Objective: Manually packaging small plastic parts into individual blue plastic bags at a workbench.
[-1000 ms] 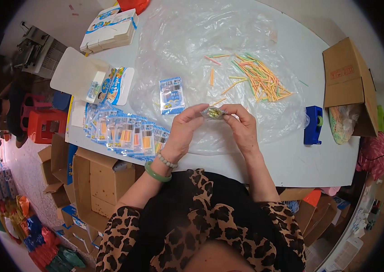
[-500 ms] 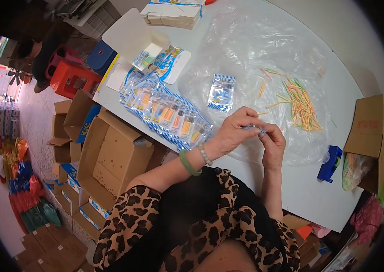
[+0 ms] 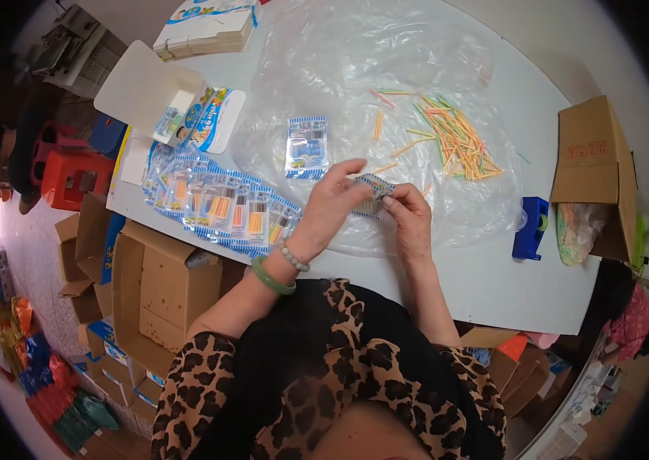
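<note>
Packet [image 3: 373,192], small and clear with blue trim, sat pinched between your left hand [image 3: 332,208] and right hand [image 3: 409,218], both closed on it above the clear plastic sheet [image 3: 355,54] on the white table [image 3: 485,284]. Coloured sticks [image 3: 455,142] lay scattered beyond. Filled packets [image 3: 221,205] ran in a row to your left; a blue tape dispenser [image 3: 530,228] stood right.

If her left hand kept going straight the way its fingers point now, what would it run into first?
The left hand points toward the right hand, and both pinch the small clear packet. Going straight on, it would most likely press into that packet and the right hand's fingertips at once, though depth is hard to judge.
</note>
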The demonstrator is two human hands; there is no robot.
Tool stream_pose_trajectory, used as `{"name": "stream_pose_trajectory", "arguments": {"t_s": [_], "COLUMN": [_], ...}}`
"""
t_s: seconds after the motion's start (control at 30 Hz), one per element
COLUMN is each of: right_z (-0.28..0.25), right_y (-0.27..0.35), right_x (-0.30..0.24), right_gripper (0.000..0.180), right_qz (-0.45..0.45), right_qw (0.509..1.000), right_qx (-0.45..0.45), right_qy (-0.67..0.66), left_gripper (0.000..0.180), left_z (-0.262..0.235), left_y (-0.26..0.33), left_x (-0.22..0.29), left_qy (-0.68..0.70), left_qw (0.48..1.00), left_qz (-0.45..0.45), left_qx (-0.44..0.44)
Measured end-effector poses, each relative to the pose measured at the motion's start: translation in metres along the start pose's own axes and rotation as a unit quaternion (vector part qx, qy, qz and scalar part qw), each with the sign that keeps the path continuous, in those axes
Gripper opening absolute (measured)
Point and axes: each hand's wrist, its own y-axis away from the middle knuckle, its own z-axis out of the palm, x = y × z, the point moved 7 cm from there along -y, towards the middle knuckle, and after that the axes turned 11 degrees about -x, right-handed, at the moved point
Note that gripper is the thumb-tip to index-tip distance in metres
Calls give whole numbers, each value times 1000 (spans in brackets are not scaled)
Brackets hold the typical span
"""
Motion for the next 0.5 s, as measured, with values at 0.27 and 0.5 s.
{"name": "stream_pose_trajectory", "arguments": {"t_s": [0.27,0.5], "right_z": [19,41], "right_y": [6,4], "right_x": [-2,-7], "right_gripper": [12,14], "right_qz": [8,40], "right_qw": [998,997], "right_qx": [-66,-64], "right_qy": [-24,12], "left_gripper": [5,14], "left_z": [-2,-9], "left_y": [7,28], "left_x": [14,23], "left_qy": [-128,-169], "left_qw": [982,985], "left_qz": [140,40], "left_qx": [5,10]}}
